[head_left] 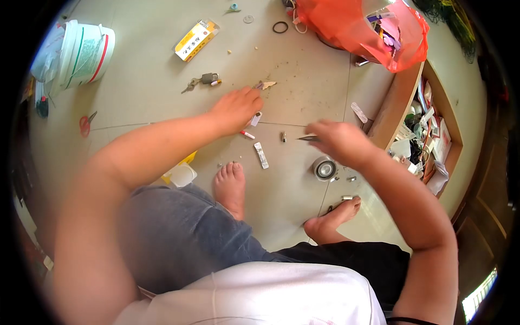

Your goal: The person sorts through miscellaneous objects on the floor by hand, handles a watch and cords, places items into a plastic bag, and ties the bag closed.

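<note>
My left hand (238, 110) is low over the floor with its fingers curled; whatever they hold, if anything, is hidden. Just past its fingertips lies a small crumpled scrap (266, 85), whitish and purple. A white tag-like piece (256, 119) shows beside the thumb, and a red-and-white stick (247, 135) lies below it. My right hand (340, 143) is closed on a dark, pointed tool (309, 138) whose tip points left. Near that tip a small metal cylinder (284, 137) stands on the tiles. A round metal tin (325, 169) is below my right hand.
A padlock with keys (208, 78), a yellow-and-white box (196, 40) and red scissors (85, 125) lie on the floor. At the left is a white bucket (89, 57). A red plastic bag (346, 24) and a cluttered wooden drawer (452, 127) are at the right.
</note>
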`<move>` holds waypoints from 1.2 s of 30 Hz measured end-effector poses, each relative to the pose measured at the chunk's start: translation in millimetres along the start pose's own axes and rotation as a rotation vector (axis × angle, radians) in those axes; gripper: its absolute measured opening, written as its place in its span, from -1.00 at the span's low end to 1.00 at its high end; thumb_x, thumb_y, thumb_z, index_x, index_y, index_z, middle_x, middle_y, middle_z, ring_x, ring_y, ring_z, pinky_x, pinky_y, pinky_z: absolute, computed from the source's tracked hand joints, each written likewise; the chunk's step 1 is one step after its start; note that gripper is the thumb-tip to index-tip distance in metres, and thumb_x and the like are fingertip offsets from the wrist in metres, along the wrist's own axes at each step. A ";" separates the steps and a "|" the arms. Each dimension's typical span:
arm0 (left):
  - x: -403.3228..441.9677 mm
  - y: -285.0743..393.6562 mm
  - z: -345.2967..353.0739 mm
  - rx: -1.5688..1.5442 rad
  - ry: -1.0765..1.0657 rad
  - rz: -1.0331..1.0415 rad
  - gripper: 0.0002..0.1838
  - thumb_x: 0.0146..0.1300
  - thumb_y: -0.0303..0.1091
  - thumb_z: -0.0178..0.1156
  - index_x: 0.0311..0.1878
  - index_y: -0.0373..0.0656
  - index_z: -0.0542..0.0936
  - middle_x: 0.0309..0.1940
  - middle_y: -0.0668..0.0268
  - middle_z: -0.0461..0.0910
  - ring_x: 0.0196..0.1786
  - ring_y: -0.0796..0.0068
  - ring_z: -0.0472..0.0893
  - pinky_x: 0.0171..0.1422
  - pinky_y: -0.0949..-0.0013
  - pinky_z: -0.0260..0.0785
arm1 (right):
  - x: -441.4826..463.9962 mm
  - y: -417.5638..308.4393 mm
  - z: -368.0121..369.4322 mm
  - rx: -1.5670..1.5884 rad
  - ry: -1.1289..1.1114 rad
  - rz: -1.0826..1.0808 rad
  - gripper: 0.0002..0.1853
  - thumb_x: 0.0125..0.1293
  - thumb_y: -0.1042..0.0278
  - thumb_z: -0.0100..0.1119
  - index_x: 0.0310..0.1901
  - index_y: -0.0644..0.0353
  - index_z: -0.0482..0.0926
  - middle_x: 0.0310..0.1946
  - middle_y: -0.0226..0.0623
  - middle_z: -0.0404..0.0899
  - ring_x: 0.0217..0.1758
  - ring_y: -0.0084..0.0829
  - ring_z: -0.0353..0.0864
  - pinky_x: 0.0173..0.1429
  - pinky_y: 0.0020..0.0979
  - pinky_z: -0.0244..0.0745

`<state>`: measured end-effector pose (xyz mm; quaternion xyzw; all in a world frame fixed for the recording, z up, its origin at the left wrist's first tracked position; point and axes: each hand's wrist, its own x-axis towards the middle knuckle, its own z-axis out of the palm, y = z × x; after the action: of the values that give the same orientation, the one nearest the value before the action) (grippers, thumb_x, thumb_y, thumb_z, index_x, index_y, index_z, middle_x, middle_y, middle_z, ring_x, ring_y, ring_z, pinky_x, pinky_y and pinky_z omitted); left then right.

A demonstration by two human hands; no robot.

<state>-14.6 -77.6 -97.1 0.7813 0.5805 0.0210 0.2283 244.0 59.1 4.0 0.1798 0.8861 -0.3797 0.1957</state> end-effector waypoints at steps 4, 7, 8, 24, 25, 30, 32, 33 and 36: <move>-1.5 0.4 -6.7 -0.116 -0.011 -0.013 -0.67 -0.05 -0.41 0.37 -0.21 -0.12 0.47 -0.16 0.26 0.51 0.06 0.20 0.47 0.02 0.13 0.39 | 51.4 -9.3 69.1 0.033 -0.054 0.085 -0.76 0.32 0.28 0.19 -0.06 0.11 0.44 -0.18 -0.18 0.61 -0.10 -0.07 0.63 -0.07 -0.14 0.55; -3.9 1.9 -17.2 -0.149 -0.170 -0.100 -0.74 -0.01 -0.38 0.36 -0.26 -0.11 0.50 -0.24 0.26 0.53 0.01 0.17 0.50 0.00 0.11 0.38 | 69.3 -14.5 87.4 -0.047 -0.108 0.202 -0.77 0.30 0.33 0.18 -0.06 0.13 0.42 -0.19 -0.14 0.63 -0.09 -0.06 0.63 -0.07 -0.15 0.55; -5.2 0.8 -17.6 -0.149 -0.169 -0.099 -0.74 -0.01 -0.38 0.36 -0.26 -0.11 0.50 -0.24 0.26 0.53 0.01 0.17 0.50 0.00 0.11 0.38 | 71.4 -13.9 89.9 -0.034 -0.098 0.229 -0.76 0.28 0.34 0.18 -0.05 0.13 0.43 -0.20 -0.13 0.64 -0.09 -0.06 0.63 -0.07 -0.15 0.55; 7.0 -43.1 -32.7 -0.685 0.174 -0.653 -0.65 0.20 -0.15 0.29 -0.06 -0.19 0.58 -0.23 0.14 0.66 -0.17 0.22 0.63 -0.03 0.26 0.44 | 62.9 -45.1 120.6 -0.103 -0.015 0.092 -0.52 0.25 0.00 0.27 0.01 0.10 0.31 -0.30 -0.18 0.60 -0.29 -0.14 0.69 -0.31 -0.16 0.57; 5.9 -46.3 -34.2 -0.744 0.216 -0.678 -0.63 0.20 -0.14 0.29 -0.06 -0.22 0.58 -0.24 0.16 0.66 -0.18 0.30 0.63 -0.03 0.29 0.44 | 64.4 -52.9 120.6 -0.183 -0.049 0.102 -0.57 0.28 0.06 0.24 0.00 0.13 0.33 -0.32 -0.20 0.59 -0.32 -0.18 0.70 -0.35 -0.17 0.57; 0.7 -61.4 -34.1 -0.800 0.248 -0.687 -0.64 0.22 -0.13 0.29 -0.08 -0.22 0.57 -0.23 0.21 0.66 -0.18 0.44 0.61 -0.04 0.34 0.43 | 74.6 -55.0 148.3 -0.351 -0.069 0.045 -0.70 0.30 0.27 0.12 0.02 0.16 0.41 -0.28 -0.17 0.60 -0.34 -0.27 0.72 -0.31 -0.23 0.59; -2.5 -60.2 -34.7 -0.795 0.234 -0.700 -0.65 0.22 -0.14 0.28 -0.09 -0.20 0.57 -0.22 0.22 0.66 -0.18 0.46 0.60 -0.04 0.35 0.43 | 76.8 -47.8 148.1 -0.335 -0.093 0.046 -0.73 0.30 0.34 0.07 0.01 0.16 0.45 -0.29 -0.16 0.61 -0.33 -0.25 0.73 -0.30 -0.23 0.59; -4.3 -57.2 -34.0 -0.802 0.213 -0.693 -0.67 0.22 -0.14 0.28 -0.11 -0.19 0.57 -0.23 0.23 0.65 -0.20 0.42 0.60 -0.05 0.34 0.42 | 75.6 -33.2 153.5 -0.183 0.003 0.017 -0.75 0.27 0.36 0.09 -0.02 0.16 0.47 -0.33 -0.15 0.61 -0.35 -0.26 0.71 -0.32 -0.24 0.58; -7.7 -45.8 -30.8 -0.732 0.178 -0.644 -0.72 0.20 -0.17 0.30 -0.16 -0.15 0.57 -0.22 0.25 0.61 -0.18 0.33 0.59 -0.05 0.30 0.43 | 76.4 -16.7 128.8 0.300 -0.006 0.132 -0.76 0.21 0.36 0.11 -0.09 0.15 0.49 -0.40 -0.19 0.60 -0.40 -0.35 0.64 -0.38 -0.30 0.53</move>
<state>-67.3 -64.3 -85.2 0.4263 0.7642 0.2186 0.4319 197.7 -34.5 -104.6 0.2639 0.8051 -0.4945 0.1938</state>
